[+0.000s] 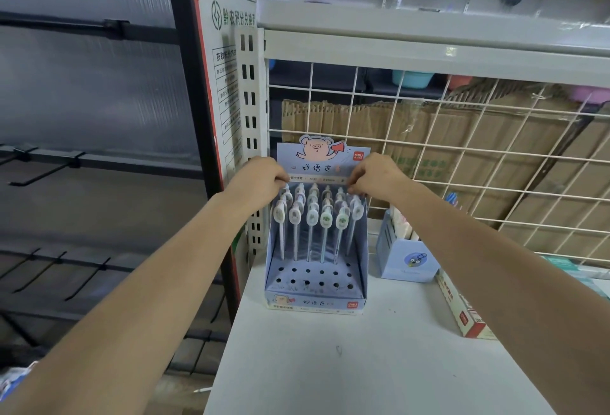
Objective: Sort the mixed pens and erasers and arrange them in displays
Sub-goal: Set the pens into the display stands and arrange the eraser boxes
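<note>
A blue cardboard pen display [316, 295] with a pig picture on its back card stands at the back left of the white shelf [363, 365]. Several pens [312, 226] with oval white tops stand in its rear holes; the front holes are bare. My left hand [262, 178] grips the left edge of the back card and my right hand [374, 177] grips its right edge, fingers curled over the card just above the pen tops.
A smaller blue box [407, 261] with upright items stands right of the display. A long white and red box [462, 310] lies at the shelf's right. A wire grid [462, 157] backs the shelf, cardboard behind it. A slotted upright [249, 117] rises at left.
</note>
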